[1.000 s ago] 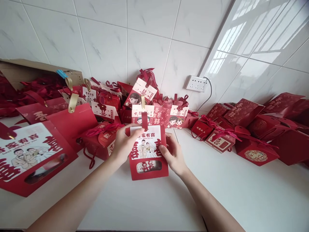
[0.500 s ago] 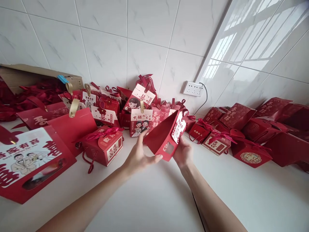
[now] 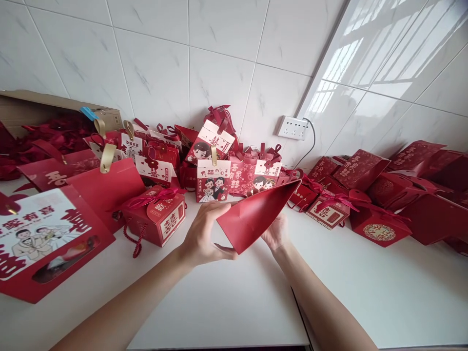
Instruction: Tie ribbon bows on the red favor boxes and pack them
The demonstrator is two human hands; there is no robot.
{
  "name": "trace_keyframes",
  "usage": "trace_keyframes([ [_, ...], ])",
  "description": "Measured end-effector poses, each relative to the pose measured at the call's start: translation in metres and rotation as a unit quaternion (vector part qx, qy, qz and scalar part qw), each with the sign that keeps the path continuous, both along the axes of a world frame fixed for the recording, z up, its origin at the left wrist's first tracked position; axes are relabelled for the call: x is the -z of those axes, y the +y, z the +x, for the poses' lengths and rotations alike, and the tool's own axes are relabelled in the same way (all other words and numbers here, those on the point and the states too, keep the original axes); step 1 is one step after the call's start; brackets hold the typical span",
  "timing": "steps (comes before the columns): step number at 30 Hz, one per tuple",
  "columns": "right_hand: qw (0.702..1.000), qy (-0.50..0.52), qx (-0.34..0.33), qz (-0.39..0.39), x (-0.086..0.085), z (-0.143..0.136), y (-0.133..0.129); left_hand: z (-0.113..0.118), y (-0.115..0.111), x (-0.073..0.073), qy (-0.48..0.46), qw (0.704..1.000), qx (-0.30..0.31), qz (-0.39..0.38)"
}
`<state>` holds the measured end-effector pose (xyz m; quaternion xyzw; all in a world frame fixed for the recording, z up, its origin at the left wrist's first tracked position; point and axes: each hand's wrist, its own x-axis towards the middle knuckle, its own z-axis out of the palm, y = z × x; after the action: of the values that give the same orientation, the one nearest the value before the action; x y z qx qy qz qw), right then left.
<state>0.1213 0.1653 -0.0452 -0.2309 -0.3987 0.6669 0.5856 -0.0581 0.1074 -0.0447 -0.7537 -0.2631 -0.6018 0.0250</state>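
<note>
Above the white table, a red paper gift box (image 3: 256, 214) is held between both hands, its plain red side turned to me. My left hand (image 3: 208, 231) grips its left edge, thumb low and fingers higher up. Behind the box's right part, my right hand (image 3: 277, 231) supports it, with most of its fingers hidden. Left of my left hand stands a small red box with a ribbon bow and rope handle (image 3: 155, 217). A box with a printed bridal couple (image 3: 214, 183) stands just behind.
More red gift boxes (image 3: 380, 231) crowd the right side. At the left stand a large windowed gift box (image 3: 54, 243) and a cardboard carton (image 3: 106, 117) with dark red items. A power strip (image 3: 292, 127) is on the tiled wall, its cable running down.
The held box has turned, so its printed windowed face is no longer visible and its plain red side shows. Both hands keep hold of it. The view has shifted slightly.
</note>
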Motion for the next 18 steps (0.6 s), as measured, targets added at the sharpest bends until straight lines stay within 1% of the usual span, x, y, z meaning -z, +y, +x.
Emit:
trace_keyframes([
  [1, 1.000, 0.003, -0.007, -0.006, -0.001, 0.001, 0.000, 0.000, 0.000, 0.000, -0.027, 0.999, -0.002, -0.023],
  [2, 1.000, 0.003, -0.019, -0.014, -0.002, 0.002, 0.000, 0.000, 0.000, -0.002, -0.067, 0.996, -0.004, -0.064],
  [3, 0.999, -0.001, -0.032, -0.020, -0.003, 0.003, 0.000, 0.000, 0.001, -0.004, -0.119, 0.985, -0.005, -0.124],
  [4, 0.999, -0.009, -0.044, -0.022, -0.003, 0.003, 0.000, -0.001, 0.003, -0.008, -0.182, 0.963, 0.001, -0.198],
  [5, 0.998, -0.023, -0.053, -0.021, -0.003, 0.002, -0.001, -0.003, 0.006, -0.012, -0.250, 0.927, 0.014, -0.281],
  [6, 0.997, -0.041, -0.057, -0.017, -0.003, 0.001, -0.002, -0.005, 0.009, -0.016, -0.314, 0.876, 0.031, -0.365],
  [8, 0.996, -0.072, -0.043, -0.007, -0.004, -0.004, -0.005, -0.008, 0.015, -0.025, -0.415, 0.755, 0.065, -0.504],
  [9, 0.996, -0.079, -0.031, -0.007, -0.006, -0.007, -0.007, -0.009, 0.017, -0.028, -0.444, 0.697, 0.085, -0.557],
  [10, 0.996, -0.081, -0.020, -0.012, -0.008, -0.009, -0.010, -0.010, 0.018, -0.030, -0.462, 0.646, 0.106, -0.599],
  [11, 0.997, -0.079, -0.013, -0.020, -0.010, -0.011, -0.012, -0.009, 0.018, -0.032, -0.471, 0.604, 0.124, -0.631],
  [12, 0.997, -0.077, -0.007, -0.027, -0.012, -0.013, -0.014, -0.008, 0.017, -0.033, -0.476, 0.571, 0.140, -0.654],
  [13, 0.996, -0.078, -0.004, -0.032, -0.015, -0.013, -0.016, -0.007, 0.017, -0.033, -0.479, 0.547, 0.155, -0.669],
  [15, 0.996, -0.086, 0.001, -0.040, -0.019, -0.013, -0.017, -0.003, 0.015, -0.032, -0.482, 0.520, 0.171, -0.684],
  [16, 0.995, -0.091, 0.003, -0.044, -0.020, -0.012, -0.017, -0.002, 0.015, -0.031, -0.483, 0.514, 0.170, -0.688],
  [18, 0.993, -0.102, 0.009, -0.054, -0.019, -0.009, -0.015, -0.001, 0.016, -0.029, -0.480, 0.512, 0.160, -0.694],
])
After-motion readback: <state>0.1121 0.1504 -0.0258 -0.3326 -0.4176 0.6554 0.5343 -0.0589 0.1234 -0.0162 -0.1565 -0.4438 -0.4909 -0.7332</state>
